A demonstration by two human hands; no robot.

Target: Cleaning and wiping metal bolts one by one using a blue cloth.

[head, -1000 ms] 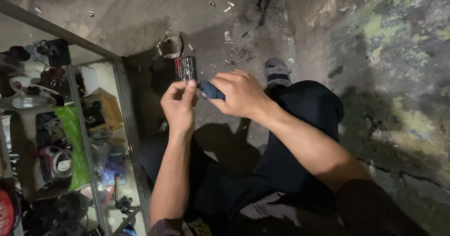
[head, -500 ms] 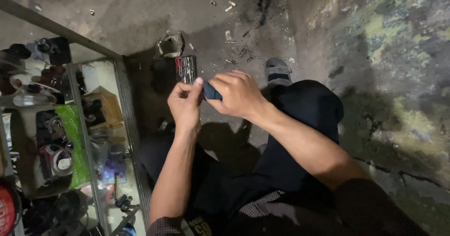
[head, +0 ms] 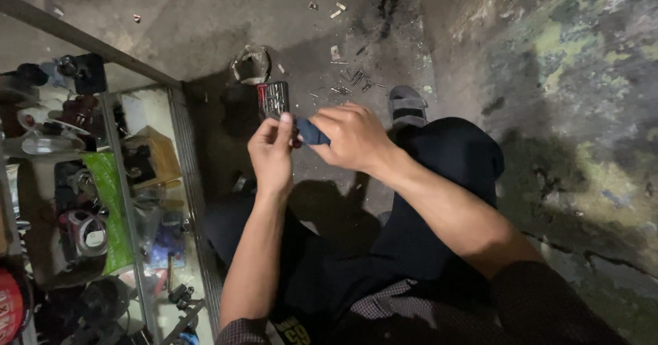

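**Small blue tool held between two hands**

Above the lap, just below the red bit case (head: 273,100) on the floor, the right hand (head: 353,136) grips a blue handle (head: 312,132), fingers curled tight. The left hand (head: 272,154) pinches its near end, thumb raised. Beside the left arm stands a glass cabinet (head: 130,201).

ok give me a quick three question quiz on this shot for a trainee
1. True or false: both hands grip the small dark blue object.
2. What stands on the floor just beyond the left hand: A) a red and black case of screwdriver bits B) a hammer C) a cup?
3. Which side of the person is the glass display cabinet on?

Key: 1 true; 2 A; 3 left. The right hand covers most of the object.
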